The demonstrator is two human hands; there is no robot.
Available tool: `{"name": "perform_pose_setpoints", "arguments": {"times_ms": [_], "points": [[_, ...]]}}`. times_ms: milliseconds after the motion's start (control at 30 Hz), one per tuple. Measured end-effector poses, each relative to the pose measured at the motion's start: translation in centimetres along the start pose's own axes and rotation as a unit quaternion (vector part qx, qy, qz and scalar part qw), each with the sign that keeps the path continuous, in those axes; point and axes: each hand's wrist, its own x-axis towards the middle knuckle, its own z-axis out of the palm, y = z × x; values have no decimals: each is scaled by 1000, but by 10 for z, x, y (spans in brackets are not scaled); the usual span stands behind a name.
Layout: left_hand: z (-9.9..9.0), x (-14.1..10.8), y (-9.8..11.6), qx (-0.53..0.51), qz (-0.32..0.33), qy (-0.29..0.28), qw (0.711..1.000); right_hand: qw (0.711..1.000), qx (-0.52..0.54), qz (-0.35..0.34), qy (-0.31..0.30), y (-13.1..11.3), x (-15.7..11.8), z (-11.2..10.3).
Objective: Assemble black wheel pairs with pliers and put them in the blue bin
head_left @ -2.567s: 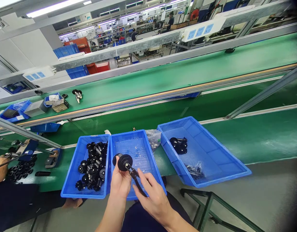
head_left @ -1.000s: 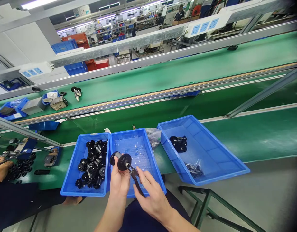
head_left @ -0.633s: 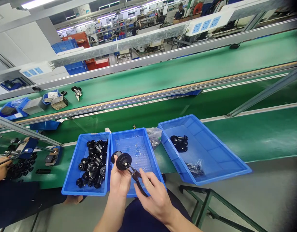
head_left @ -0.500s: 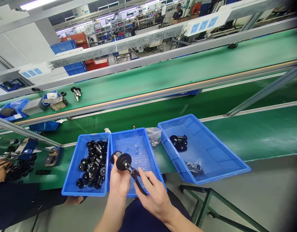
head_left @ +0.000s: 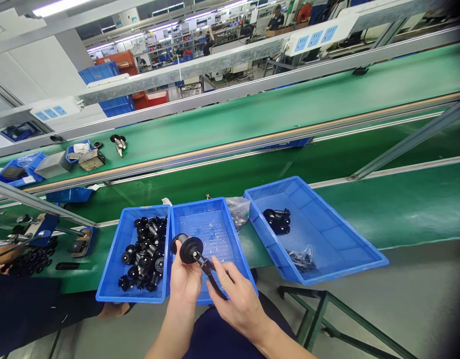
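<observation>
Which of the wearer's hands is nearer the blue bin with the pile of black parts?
Left. The left hand is just right of that bin, holding a flanged part; the right hand is farther right, gripping the pliers.

The pliers (head_left: 208, 268) have moved nearer the held part (head_left: 188, 248); a co-worker's hand (head_left: 4, 255) has shifted.

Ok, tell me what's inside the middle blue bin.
Small shiny bits lie scattered in the bin, too tiny to identify. The left hand, right hand, black part and pliers hide some of its floor, so anything there can't be seen.
</observation>
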Motion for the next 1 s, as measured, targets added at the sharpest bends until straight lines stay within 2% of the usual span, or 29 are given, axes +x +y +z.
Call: {"name": "perform_pose_setpoints", "arguments": {"times_ms": [533,1000], "points": [[1,-3,-4,10,9,25,1000,1000,-12,18,-18,1,-5,-2],[-6,11,-4,42,46,9,998,995,80,44,-35,5,-9,0]]}}
